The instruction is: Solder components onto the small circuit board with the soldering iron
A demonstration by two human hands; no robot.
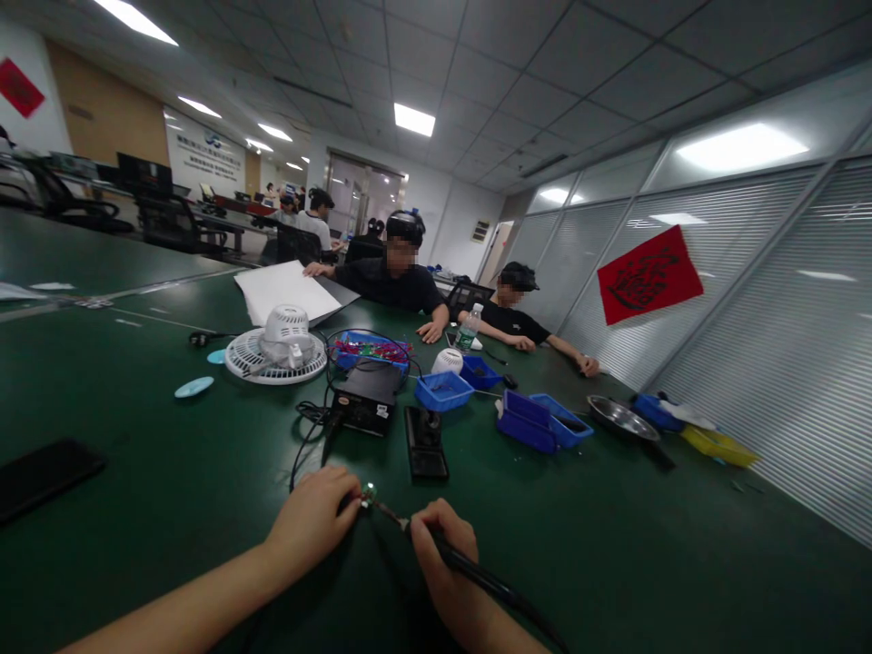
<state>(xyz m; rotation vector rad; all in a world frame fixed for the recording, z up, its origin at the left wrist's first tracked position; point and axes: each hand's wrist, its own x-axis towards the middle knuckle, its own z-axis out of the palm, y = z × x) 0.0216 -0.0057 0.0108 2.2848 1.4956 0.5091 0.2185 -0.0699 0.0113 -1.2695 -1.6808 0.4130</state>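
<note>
Pinched in my left hand (322, 509) is a small green circuit board (369, 495), held just above the green table. My right hand (446, 545) is closed around the black handle of a soldering iron (470, 570), like a pen. The iron's metal tip points left and reaches the board's edge; whether it touches, I cannot tell. Beyond my hands stands a black soldering station (368, 398) with dark cables beside it. A black soldering iron stand (426, 443) lies to its right.
A white fan (276, 350) lies behind left, near light-blue discs (194, 388). Blue bins (444, 391), one holding coloured wires (374, 349), stand further back. A metal pan (623, 418) and yellow tray (720, 446) are right. Two people sit across the table. A black phone-like slab (47, 477) lies left.
</note>
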